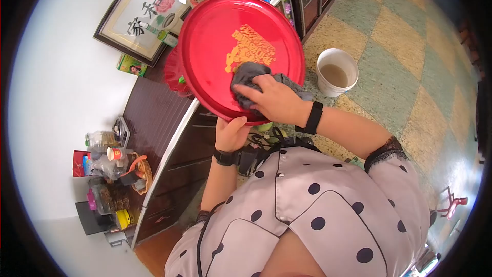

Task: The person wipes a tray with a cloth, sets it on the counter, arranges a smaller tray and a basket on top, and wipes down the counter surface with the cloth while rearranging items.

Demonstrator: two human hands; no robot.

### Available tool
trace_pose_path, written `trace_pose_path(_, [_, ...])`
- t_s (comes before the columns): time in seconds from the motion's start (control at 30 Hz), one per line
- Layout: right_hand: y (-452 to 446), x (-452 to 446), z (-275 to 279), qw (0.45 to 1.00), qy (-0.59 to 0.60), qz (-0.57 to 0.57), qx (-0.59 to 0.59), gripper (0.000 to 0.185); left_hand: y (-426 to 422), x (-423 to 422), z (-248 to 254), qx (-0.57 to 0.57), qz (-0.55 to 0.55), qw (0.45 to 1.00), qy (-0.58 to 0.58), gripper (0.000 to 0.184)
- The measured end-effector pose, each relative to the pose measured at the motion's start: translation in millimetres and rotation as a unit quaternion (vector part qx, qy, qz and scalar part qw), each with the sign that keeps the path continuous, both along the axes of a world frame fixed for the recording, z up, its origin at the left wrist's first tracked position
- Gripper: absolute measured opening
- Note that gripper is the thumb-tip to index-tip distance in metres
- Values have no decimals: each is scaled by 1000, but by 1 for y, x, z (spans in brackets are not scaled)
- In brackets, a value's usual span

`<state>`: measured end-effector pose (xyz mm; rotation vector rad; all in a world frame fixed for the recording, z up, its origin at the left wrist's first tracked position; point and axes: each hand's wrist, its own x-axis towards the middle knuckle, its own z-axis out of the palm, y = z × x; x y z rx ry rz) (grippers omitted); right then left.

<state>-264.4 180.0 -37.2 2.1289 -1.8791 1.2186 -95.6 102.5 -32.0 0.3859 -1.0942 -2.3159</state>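
Note:
A round red tray [210, 46] with a raised rim and a yellow printed design is held up in front of me, tilted. My left hand [231, 132] grips its near edge from below, thumb toward the rim. On the tray's inner face my right hand [277, 97] presses a dark grey cloth [250, 74]. The cloth is bunched under the fingers, and a loose end trails to the right beneath the hand. Part of the design lies behind the cloth. The left fingers under the tray are hidden.
A dark cabinet top [148, 100] runs along the wall, bearing a framed picture [138, 20], jars, and a wicker basket [146, 174]. A red plastic bag [177, 74] sits behind the tray. On the checkered floor stands a white bucket [338, 72] holding cloudy water.

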Motion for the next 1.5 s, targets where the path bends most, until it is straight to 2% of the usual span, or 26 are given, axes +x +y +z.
trace_pose_path(0.1, [-13,4,22,993,63,82,-51,48,-2,2,-7,10,-37,999,-11,60])
trace_pose_path(0.17, [-26,0,36,993,70,74,-60,45,7,-2,-5,35,-37,998,-27,59])
trace_pose_path(0.27, [-50,-16,58,999,36,-1,-3,45,16,-5,-4,43,-34,998,-26,55])
trace_pose_path(0.3, [-68,-28,53,998,34,-20,-39,45,17,-3,-6,41,-41,998,-23,54])
trace_pose_path(0.37, [-82,-47,65,992,9,-124,-6,44,19,1,-6,38,-47,998,-21,52])
trace_pose_path(0.4, [-91,-55,62,992,8,-122,-7,44,20,3,-5,38,-55,997,-23,52])
trace_pose_path(0.47, [-103,-67,52,979,-61,-171,-91,40,22,6,-6,38,-61,997,-23,51])
trace_pose_path(0.5, [-99,-65,52,980,-59,-169,-92,40,23,5,-6,32,-52,998,-27,51])
trace_pose_path(0.57, [-79,-47,57,988,-62,-64,-124,40,18,2,-8,21,-40,999,-26,51])
trace_pose_path(0.63, [-51,-16,69,995,-47,88,-12,46,10,5,-16,17,-51,998,-24,51])
trace_pose_path(0.67, [-42,0,60,988,-32,147,-39,47,8,7,-18,16,-50,998,-24,51])
trace_pose_path(0.7, [-36,12,51,976,-17,205,-65,48,7,8,-19,-75,-20,992,-97,49])
trace_pose_path(0.73, [-31,16,56,977,-16,204,-65,48,6,8,-22,-164,7,972,-168,48])
trace_pose_path(0.77, [-27,19,64,978,15,200,-63,48,2,12,-25,-165,6,972,-168,48])
trace_pose_path(0.8, [-24,21,71,978,46,195,-61,48,-3,20,-29,-368,-1,904,-220,48])
trace_pose_path(0.9, [-35,16,88,986,40,147,-67,42,-13,23,-48,-400,-17,880,-257,52])
trace_pose_path(0.93, [-39,15,94,989,39,117,-87,43,-7,15,-30,-247,27,952,-177,54])
trace_pose_path(0.97, [-44,12,98,989,42,114,-88,43,-3,7,-13,-85,69,990,-92,57])
trace_pose_path(1.07, [-61,-1,106,992,14,22,-121,44,5,1,8,-60,94,992,-67,60])
trace_pose_path(1.1, [-66,-10,108,993,17,20,-119,44,7,0,10,-43,94,994,-43,61])
trace_pose_path(1.17, [-78,-29,111,991,-21,-83,-103,46,10,4,4,-23,80,996,-34,63])
trace_pose_path(1.2, [-81,-40,110,991,-20,-85,-101,46,8,7,-3,-22,83,996,-35,64])
trace_pose_path(1.27, [-86,-67,108,983,-8,-168,-76,54,9,12,-6,-19,85,996,-35,64])
trace_pose_path(1.37, [-81,-117,93,969,-29,-233,-80,60,10,19,0,6,75,997,-3,64])
trace_pose_path(1.43, [-60,-145,89,966,-98,-240,18,58,7,25,2,11,85,996,11,63])
trace_pose_path(1.5, [-44,-169,61,945,-131,-291,77,60,5,29,11,0,110,994,14,63])
